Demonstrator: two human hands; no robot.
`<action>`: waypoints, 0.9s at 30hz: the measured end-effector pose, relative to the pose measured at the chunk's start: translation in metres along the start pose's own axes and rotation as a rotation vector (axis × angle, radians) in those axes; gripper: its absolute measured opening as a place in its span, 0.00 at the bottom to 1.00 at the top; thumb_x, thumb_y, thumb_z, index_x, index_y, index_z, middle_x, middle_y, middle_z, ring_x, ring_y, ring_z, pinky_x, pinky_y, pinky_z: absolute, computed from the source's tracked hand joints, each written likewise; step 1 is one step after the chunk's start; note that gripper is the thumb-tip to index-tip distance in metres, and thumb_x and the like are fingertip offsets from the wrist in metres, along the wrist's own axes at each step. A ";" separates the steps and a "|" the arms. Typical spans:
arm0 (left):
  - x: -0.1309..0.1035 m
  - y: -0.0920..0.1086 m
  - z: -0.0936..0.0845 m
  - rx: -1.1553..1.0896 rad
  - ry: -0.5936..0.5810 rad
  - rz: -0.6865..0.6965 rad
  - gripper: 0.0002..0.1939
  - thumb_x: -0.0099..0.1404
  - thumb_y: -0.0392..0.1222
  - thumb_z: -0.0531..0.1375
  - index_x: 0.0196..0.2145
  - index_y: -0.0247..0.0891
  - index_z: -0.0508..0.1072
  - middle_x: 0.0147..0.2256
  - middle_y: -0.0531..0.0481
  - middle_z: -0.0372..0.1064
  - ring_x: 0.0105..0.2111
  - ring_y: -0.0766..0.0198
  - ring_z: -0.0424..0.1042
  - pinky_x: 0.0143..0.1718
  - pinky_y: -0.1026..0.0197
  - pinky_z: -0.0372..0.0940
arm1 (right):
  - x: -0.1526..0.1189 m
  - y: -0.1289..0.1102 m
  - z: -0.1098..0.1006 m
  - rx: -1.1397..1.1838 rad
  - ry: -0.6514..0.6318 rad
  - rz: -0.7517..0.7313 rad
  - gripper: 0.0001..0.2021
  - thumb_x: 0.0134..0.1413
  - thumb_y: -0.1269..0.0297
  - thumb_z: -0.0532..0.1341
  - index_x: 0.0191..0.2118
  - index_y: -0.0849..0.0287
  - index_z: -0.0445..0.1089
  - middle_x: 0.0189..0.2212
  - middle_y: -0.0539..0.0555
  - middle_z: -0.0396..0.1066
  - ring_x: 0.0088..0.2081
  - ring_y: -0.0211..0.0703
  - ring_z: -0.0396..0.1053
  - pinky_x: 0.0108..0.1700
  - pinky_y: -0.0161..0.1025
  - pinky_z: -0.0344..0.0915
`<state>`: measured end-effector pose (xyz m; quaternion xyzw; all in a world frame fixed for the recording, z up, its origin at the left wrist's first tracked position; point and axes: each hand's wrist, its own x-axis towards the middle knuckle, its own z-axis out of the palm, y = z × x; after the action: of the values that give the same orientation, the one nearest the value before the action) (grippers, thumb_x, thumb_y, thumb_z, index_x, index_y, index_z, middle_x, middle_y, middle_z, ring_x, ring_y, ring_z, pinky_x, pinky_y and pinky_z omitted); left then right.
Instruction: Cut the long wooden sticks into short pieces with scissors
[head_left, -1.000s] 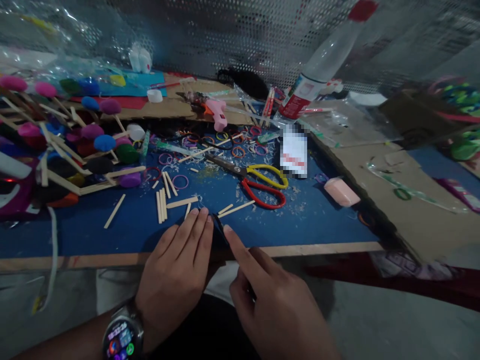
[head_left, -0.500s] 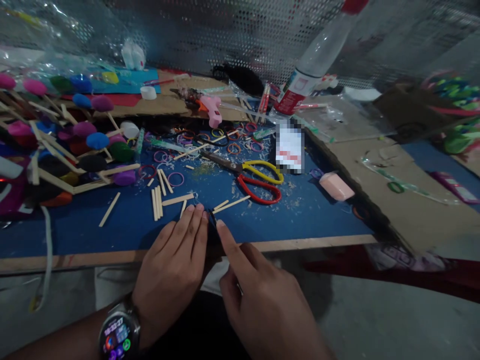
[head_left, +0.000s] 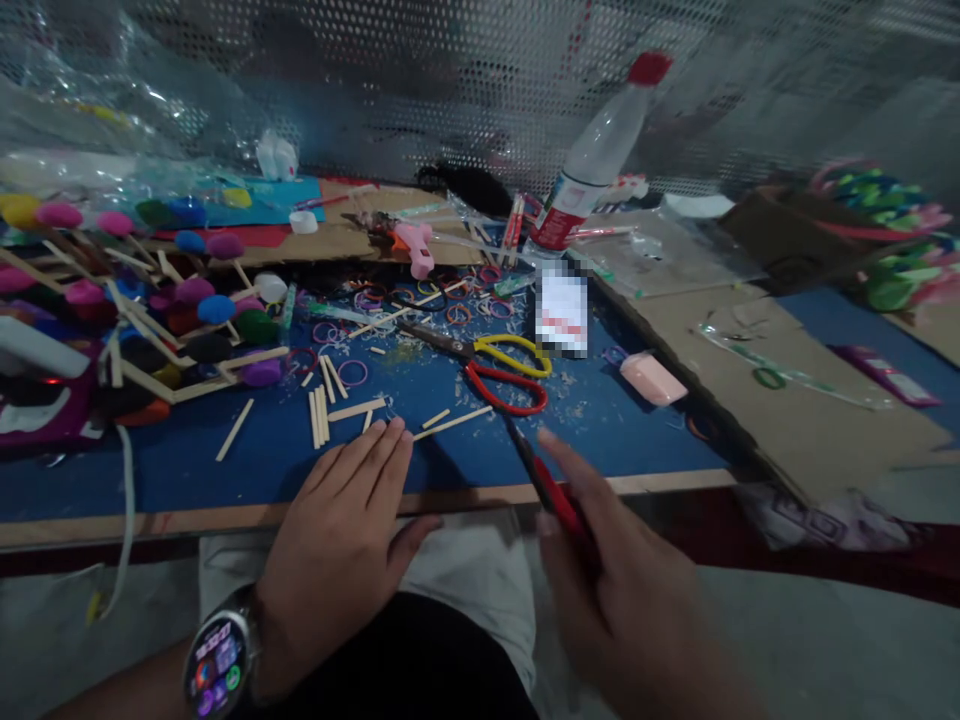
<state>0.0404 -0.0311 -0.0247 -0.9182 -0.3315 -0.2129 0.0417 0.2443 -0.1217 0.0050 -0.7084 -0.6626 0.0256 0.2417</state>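
My left hand [head_left: 345, 510], a watch on its wrist, lies palm down at the table's front edge with fingers stretched out. Its fingertips rest beside a flat wooden stick [head_left: 356, 410]. In my right hand [head_left: 622, 570] is a red-handled tool [head_left: 559, 495] with a narrow dark blade pointing away from me; blur hides its exact kind. Ahead of the blade lie scissors [head_left: 469, 352] with one yellow and one red loop. Between the hands is a thin stick [head_left: 454, 423] with a shorter piece [head_left: 436, 418] beside it. More short sticks [head_left: 319, 418] lie left of centre.
A pile of sticks with coloured pompoms [head_left: 187, 300] fills the left side. Behind are a pink glue gun [head_left: 415, 248], loose rubber bands [head_left: 352, 372] and a bottle [head_left: 592, 165]. A phone [head_left: 562, 312], peach-coloured block [head_left: 654, 379] and cardboard [head_left: 810, 390] lie to the right.
My right hand has moved right, away from my left hand, and the red handle of its tool now shows. My left hand stays nearly in place. The view has shifted slightly.
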 end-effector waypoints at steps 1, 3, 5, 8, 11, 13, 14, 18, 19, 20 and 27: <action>0.003 -0.001 -0.002 -0.019 0.011 -0.006 0.27 0.71 0.49 0.55 0.57 0.20 0.69 0.57 0.33 0.70 0.56 0.45 0.69 0.53 0.46 0.64 | 0.005 0.009 -0.001 -0.047 0.014 0.059 0.24 0.67 0.65 0.50 0.66 0.58 0.56 0.49 0.61 0.77 0.43 0.53 0.79 0.38 0.42 0.76; 0.010 -0.004 -0.007 -0.049 0.044 -0.022 0.22 0.71 0.43 0.55 0.55 0.24 0.71 0.55 0.35 0.72 0.53 0.47 0.70 0.51 0.46 0.65 | 0.016 0.028 0.000 -0.134 0.049 0.123 0.21 0.68 0.63 0.49 0.63 0.60 0.62 0.48 0.63 0.77 0.42 0.56 0.79 0.37 0.45 0.76; 0.018 -0.009 -0.011 -0.061 0.069 -0.046 0.17 0.70 0.38 0.56 0.52 0.27 0.73 0.52 0.38 0.74 0.50 0.49 0.71 0.50 0.46 0.65 | 0.027 0.048 0.001 -0.154 0.096 0.082 0.21 0.66 0.59 0.50 0.58 0.63 0.66 0.48 0.67 0.76 0.46 0.60 0.77 0.42 0.50 0.74; 0.029 -0.015 -0.016 -0.059 0.074 -0.077 0.14 0.69 0.35 0.57 0.49 0.30 0.75 0.48 0.39 0.75 0.48 0.49 0.72 0.49 0.46 0.65 | 0.039 0.072 0.003 -0.205 0.087 0.162 0.22 0.65 0.57 0.51 0.58 0.63 0.67 0.49 0.68 0.75 0.45 0.64 0.76 0.41 0.54 0.73; 0.035 -0.021 -0.018 -0.042 0.044 -0.101 0.12 0.68 0.36 0.57 0.46 0.31 0.76 0.47 0.40 0.75 0.47 0.47 0.71 0.48 0.44 0.66 | 0.045 0.086 0.003 -0.234 0.080 0.185 0.23 0.64 0.56 0.52 0.57 0.64 0.68 0.49 0.69 0.75 0.46 0.66 0.75 0.42 0.56 0.72; 0.036 -0.023 -0.018 -0.041 0.026 -0.106 0.10 0.68 0.36 0.57 0.43 0.33 0.78 0.47 0.40 0.74 0.48 0.47 0.70 0.48 0.44 0.66 | 0.048 0.092 0.004 -0.237 0.097 0.179 0.22 0.64 0.57 0.53 0.57 0.64 0.69 0.51 0.69 0.74 0.47 0.66 0.74 0.44 0.57 0.71; 0.037 -0.024 -0.018 -0.043 0.021 -0.106 0.10 0.67 0.37 0.57 0.42 0.34 0.78 0.47 0.40 0.74 0.48 0.46 0.70 0.48 0.43 0.66 | 0.049 0.094 0.004 -0.236 0.108 0.177 0.22 0.64 0.57 0.53 0.57 0.64 0.69 0.51 0.69 0.73 0.48 0.66 0.73 0.45 0.57 0.71; 0.038 -0.026 -0.018 -0.059 0.015 -0.115 0.11 0.68 0.37 0.57 0.43 0.35 0.77 0.47 0.41 0.74 0.49 0.47 0.69 0.50 0.42 0.66 | 0.053 0.106 0.005 -0.242 0.149 0.150 0.21 0.63 0.58 0.54 0.56 0.64 0.70 0.50 0.69 0.73 0.48 0.66 0.72 0.48 0.59 0.69; 0.038 -0.026 -0.019 -0.067 0.014 -0.117 0.11 0.68 0.37 0.57 0.44 0.36 0.77 0.47 0.42 0.74 0.49 0.47 0.69 0.50 0.42 0.65 | 0.054 0.108 0.005 -0.242 0.161 0.132 0.21 0.64 0.58 0.53 0.55 0.64 0.71 0.48 0.69 0.74 0.48 0.66 0.71 0.48 0.59 0.69; 0.038 -0.026 -0.019 -0.078 0.010 -0.117 0.11 0.68 0.38 0.57 0.44 0.36 0.77 0.48 0.42 0.74 0.49 0.47 0.69 0.50 0.41 0.65 | 0.055 0.110 0.005 -0.245 0.176 0.112 0.21 0.64 0.58 0.53 0.54 0.64 0.72 0.47 0.69 0.74 0.47 0.66 0.71 0.48 0.60 0.69; 0.036 -0.024 -0.022 -0.103 -0.052 -0.106 0.07 0.67 0.35 0.58 0.37 0.39 0.77 0.48 0.46 0.74 0.50 0.48 0.68 0.49 0.43 0.64 | 0.059 0.091 0.004 -0.254 0.326 -0.019 0.15 0.64 0.59 0.56 0.48 0.61 0.76 0.43 0.67 0.74 0.46 0.65 0.69 0.49 0.62 0.64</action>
<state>0.0428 0.0041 0.0085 -0.9055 -0.3692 -0.2077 -0.0257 0.3345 -0.0650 -0.0157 -0.7216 -0.6194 -0.1753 0.2548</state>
